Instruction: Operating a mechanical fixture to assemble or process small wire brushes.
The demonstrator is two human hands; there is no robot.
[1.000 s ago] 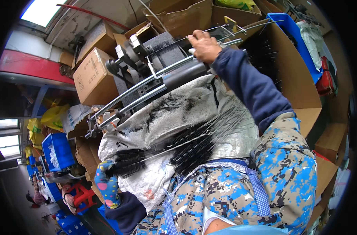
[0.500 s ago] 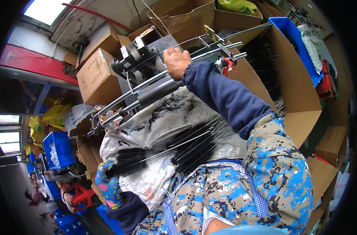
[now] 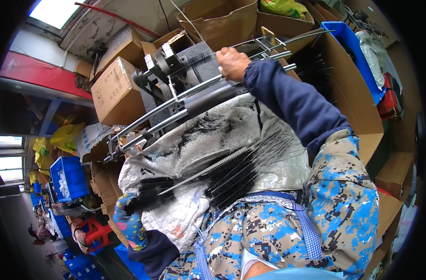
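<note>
A thin twisted-wire brush [image 3: 194,61] with sparse bristles runs from the black spindle [image 3: 165,64] of a bench machine. Its far end disappears under my bare right hand [image 3: 232,64], whose fingers are curled closed over it above the steel rods. Just below that hand, a black sleeve [image 3: 210,99] sits on the lower rod. My left hand [image 3: 129,219], in a blue polka-dot glove, is curled at the left end of black wire brushes [image 3: 152,190] in my lap; its fingertips are partly hidden. More black brushes [image 3: 231,179] lie beside these, their bare wire ends spread rightward.
A stained white sack [image 3: 194,144] drapes between my lap and the machine. An open cardboard box [image 3: 355,86] of black bristles stands right, with a blue bin [image 3: 358,60] behind. A closed carton [image 3: 117,91] is at the left, and a blue crate [image 3: 70,177] farther out.
My right hand has moved rightward along the rods, uncovering bristles near the spindle. The black sleeve has also shifted right. In my lap, the wire with an end loop has shifted and looks thicker, its loop unseen.
</note>
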